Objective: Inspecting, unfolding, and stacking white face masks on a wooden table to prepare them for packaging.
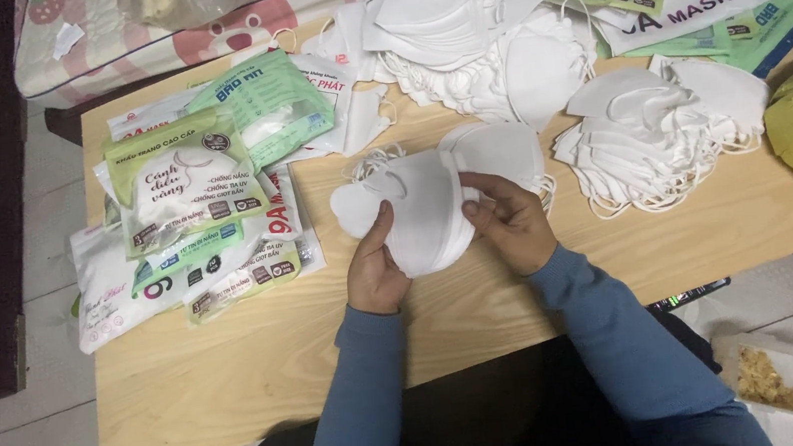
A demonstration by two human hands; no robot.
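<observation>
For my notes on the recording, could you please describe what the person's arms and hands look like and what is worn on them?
Both arms are covered by long, plain blue sleeves that end at the wrists, with soft folds in the fabric. The left hand and the right hand are bare: no gloves, and no rings, watch or bracelets are visible. No markings show on the sleeves.

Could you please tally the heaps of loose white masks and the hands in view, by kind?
Heaps of loose white masks on the table: 2 (back heap, right heap)
Stack of masks in hand: 1
Hands: 2 (left hand, right hand)
Total: 5
</observation>
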